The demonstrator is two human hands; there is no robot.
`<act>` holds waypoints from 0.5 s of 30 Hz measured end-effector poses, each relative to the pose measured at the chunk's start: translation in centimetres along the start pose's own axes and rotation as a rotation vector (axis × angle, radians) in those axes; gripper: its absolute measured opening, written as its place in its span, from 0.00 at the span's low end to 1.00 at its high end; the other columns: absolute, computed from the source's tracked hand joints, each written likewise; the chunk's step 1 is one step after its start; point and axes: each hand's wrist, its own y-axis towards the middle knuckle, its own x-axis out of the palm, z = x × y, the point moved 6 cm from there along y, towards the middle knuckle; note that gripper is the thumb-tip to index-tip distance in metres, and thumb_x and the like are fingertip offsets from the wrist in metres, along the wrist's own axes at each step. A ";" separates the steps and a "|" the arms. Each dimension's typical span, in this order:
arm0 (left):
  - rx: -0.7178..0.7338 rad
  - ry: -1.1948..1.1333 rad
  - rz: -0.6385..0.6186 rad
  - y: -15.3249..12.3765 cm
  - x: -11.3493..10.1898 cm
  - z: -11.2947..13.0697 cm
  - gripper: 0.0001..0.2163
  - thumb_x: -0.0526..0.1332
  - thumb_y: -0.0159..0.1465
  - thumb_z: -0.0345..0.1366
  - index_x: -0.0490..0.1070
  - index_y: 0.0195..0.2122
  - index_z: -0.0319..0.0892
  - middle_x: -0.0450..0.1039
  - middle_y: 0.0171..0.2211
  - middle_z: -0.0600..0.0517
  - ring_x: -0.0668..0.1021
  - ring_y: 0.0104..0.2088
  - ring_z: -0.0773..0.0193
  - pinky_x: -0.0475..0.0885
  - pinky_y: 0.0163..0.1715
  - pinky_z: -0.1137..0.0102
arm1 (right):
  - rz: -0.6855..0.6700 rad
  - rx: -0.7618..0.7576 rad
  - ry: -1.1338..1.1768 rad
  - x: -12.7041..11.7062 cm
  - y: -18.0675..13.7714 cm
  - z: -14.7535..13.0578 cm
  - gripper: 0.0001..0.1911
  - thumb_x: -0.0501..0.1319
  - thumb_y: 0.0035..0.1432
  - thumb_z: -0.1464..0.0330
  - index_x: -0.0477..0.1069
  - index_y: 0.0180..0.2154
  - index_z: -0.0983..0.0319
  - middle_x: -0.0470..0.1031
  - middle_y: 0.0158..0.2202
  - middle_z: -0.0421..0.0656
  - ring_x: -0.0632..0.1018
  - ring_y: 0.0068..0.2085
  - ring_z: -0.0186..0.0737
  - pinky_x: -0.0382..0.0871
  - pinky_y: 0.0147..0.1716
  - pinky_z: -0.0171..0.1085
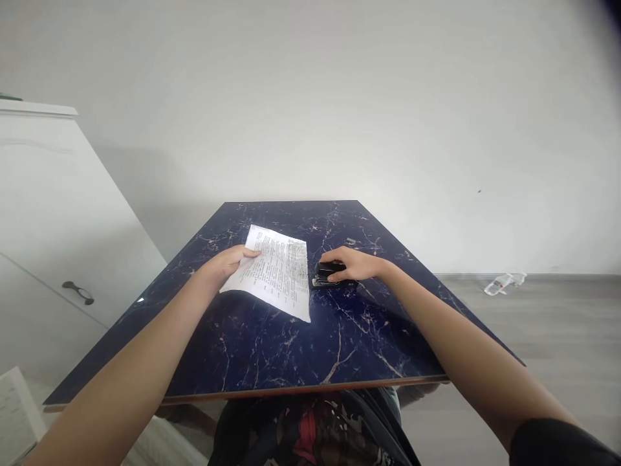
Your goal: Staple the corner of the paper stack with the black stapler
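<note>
A printed white paper sheet [277, 273] lies on the dark blue marble-patterned table [272, 349]. My left hand [229, 261] grips the paper's left edge, thumb on top, and lifts that edge slightly. My right hand [353, 263] rests closed over a black stapler [326, 274] that sits on the table just right of the paper, touching its right edge.
A white cabinet [53, 220] with a dark handle [77, 292] stands to the left of the table. A crushed plastic bottle [503, 283] lies on the grey floor by the white wall at the right. A small scrap [350, 241] lies behind the stapler.
</note>
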 end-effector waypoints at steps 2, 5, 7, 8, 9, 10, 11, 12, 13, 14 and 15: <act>0.019 0.048 -0.012 0.2 0.4 0.0 0.17 0.68 0.57 0.30 0.79 0.49 0.39 0.81 0.44 0.35 0.82 0.47 0.37 0.80 0.43 0.48 | 0.001 -0.007 0.009 0.2 0.2 -0.3 0.10 0.64 0.56 0.67 0.77 0.42 0.60 0.78 0.40 0.43 0.76 0.34 0.40 0.66 0.33 0.39; 0.054 0.063 0.021 0.0 0.6 0.4 0.16 0.67 0.57 0.30 0.79 0.48 0.38 0.81 0.43 0.35 0.82 0.47 0.37 0.80 0.43 0.48 | 0.001 -0.004 0.008 0.4 0.3 -0.5 0.09 0.64 0.57 0.67 0.76 0.42 0.60 0.78 0.40 0.43 0.76 0.35 0.40 0.66 0.33 0.39; 0.070 0.064 0.038 -0.1 0.5 0.8 0.15 0.66 0.58 0.30 0.79 0.48 0.37 0.81 0.41 0.35 0.83 0.46 0.38 0.81 0.43 0.50 | 0.001 0.007 0.000 0.4 0.3 -0.4 0.09 0.64 0.58 0.66 0.77 0.41 0.60 0.78 0.39 0.43 0.76 0.35 0.40 0.66 0.34 0.39; 0.081 0.069 0.043 -0.2 0.5 1.0 0.14 0.66 0.60 0.31 0.79 0.47 0.36 0.81 0.40 0.36 0.83 0.46 0.39 0.81 0.42 0.51 | -0.002 0.010 -0.003 0.5 0.3 -0.4 0.09 0.64 0.58 0.66 0.77 0.41 0.60 0.78 0.39 0.43 0.76 0.35 0.40 0.66 0.34 0.39; 0.094 0.071 0.046 -0.2 0.4 1.2 0.13 0.65 0.61 0.32 0.79 0.47 0.36 0.81 0.40 0.36 0.83 0.45 0.40 0.81 0.42 0.53 | -0.003 0.011 -0.003 0.5 0.2 -0.3 0.09 0.64 0.58 0.66 0.77 0.41 0.60 0.78 0.39 0.43 0.76 0.35 0.40 0.66 0.34 0.39; 0.103 0.063 0.047 -0.1 0.3 1.2 0.13 0.64 0.62 0.32 0.79 0.47 0.35 0.81 0.40 0.36 0.83 0.45 0.42 0.82 0.42 0.54 | -0.004 0.009 -0.002 0.5 0.3 -0.3 0.09 0.64 0.58 0.66 0.77 0.42 0.60 0.78 0.39 0.43 0.76 0.35 0.40 0.66 0.34 0.39; 0.111 0.044 0.044 0.0 0.3 1.2 0.12 0.64 0.63 0.32 0.78 0.46 0.35 0.81 0.40 0.36 0.84 0.45 0.42 0.82 0.42 0.55 | -0.002 0.005 0.001 0.5 0.3 -0.3 0.10 0.64 0.58 0.66 0.77 0.42 0.60 0.78 0.39 0.43 0.75 0.35 0.40 0.66 0.33 0.39; 0.116 0.016 0.043 0.1 0.4 1.1 0.12 0.63 0.63 0.32 0.78 0.47 0.35 0.81 0.40 0.36 0.84 0.44 0.43 0.82 0.42 0.55 | -0.001 0.000 0.006 0.5 0.3 -0.4 0.10 0.64 0.57 0.66 0.77 0.42 0.60 0.78 0.39 0.43 0.75 0.34 0.40 0.66 0.33 0.38; 0.121 -0.009 0.045 0.3 0.5 1.0 0.12 0.63 0.63 0.31 0.78 0.47 0.35 0.81 0.41 0.36 0.84 0.44 0.42 0.82 0.42 0.54 | 0.001 -0.005 0.013 0.5 0.3 -0.4 0.10 0.65 0.57 0.66 0.77 0.42 0.60 0.78 0.39 0.43 0.75 0.34 0.39 0.66 0.33 0.38; 0.130 -0.024 0.053 0.5 0.6 0.8 0.12 0.64 0.63 0.30 0.78 0.47 0.35 0.81 0.42 0.36 0.84 0.44 0.42 0.82 0.42 0.53 | 0.003 -0.007 0.021 0.6 0.4 -0.4 0.10 0.65 0.57 0.66 0.77 0.42 0.60 0.78 0.39 0.43 0.75 0.34 0.39 0.66 0.33 0.38; 0.142 -0.026 0.060 0.7 0.8 0.7 0.12 0.64 0.62 0.30 0.78 0.47 0.36 0.81 0.42 0.36 0.84 0.44 0.42 0.82 0.43 0.52 | 0.003 -0.007 0.028 0.6 0.4 -0.5 0.10 0.65 0.57 0.66 0.77 0.41 0.60 0.78 0.39 0.42 0.75 0.34 0.39 0.65 0.33 0.38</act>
